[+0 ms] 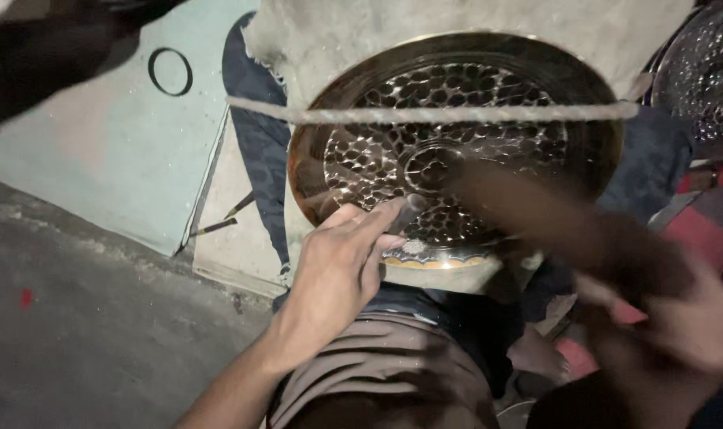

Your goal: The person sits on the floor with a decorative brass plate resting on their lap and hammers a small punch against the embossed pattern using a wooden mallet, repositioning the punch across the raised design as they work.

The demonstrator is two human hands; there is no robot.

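Note:
A large round metal plate [457,87] with a hammered, dimpled pattern and a brass-coloured rim lies in front of me on a pale cloth. My left hand [341,266] rests at its near edge, fingers pinched on a thin dark tool [413,204] whose tip touches the plate. My right hand [687,318] is blurred at the lower right and grips a dark wooden handle [552,218] that sweeps across the plate's right half. A taut cord [425,114] runs straight across above the plate.
A second patterned metal plate [703,71] shows at the top right. A dark ring [170,71] lies on a pale green sheet at the left. Two thin dark rods [222,218] lie by the board's edge. Grey floor fills the lower left.

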